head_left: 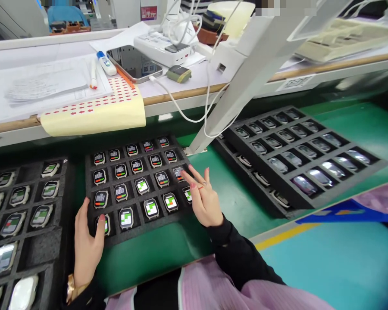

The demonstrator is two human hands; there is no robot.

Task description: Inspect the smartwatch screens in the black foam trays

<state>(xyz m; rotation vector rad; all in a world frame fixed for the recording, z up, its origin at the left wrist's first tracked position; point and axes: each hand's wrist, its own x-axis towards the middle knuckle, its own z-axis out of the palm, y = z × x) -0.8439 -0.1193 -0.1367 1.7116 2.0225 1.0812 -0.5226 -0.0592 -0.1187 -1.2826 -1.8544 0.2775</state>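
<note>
A black foam tray (134,224) lies before me with several smartwatches (137,166) in its pockets, screens lit. Some show dark screens with text and a red and green bar; those nearer me show green and white blocks. My left hand (89,247) rests at the tray's left front corner, fingers stretched along the edge, thumb over the corner watch (107,224). Over the right side is my right hand (207,201), fingers spread, with a fingertip at a watch (177,173) in the right column. Whether it touches the screen I cannot tell. This hand partly covers another watch (188,194).
Another watch tray (60,224) stands at left, with some vacant pockets. Stacked trays (297,172) of watches sit at right. A slanted metal post (245,77) and white cable (181,114) stand behind. The shelf holds a tablet (132,62), papers (48,82) and a power strip (161,49).
</note>
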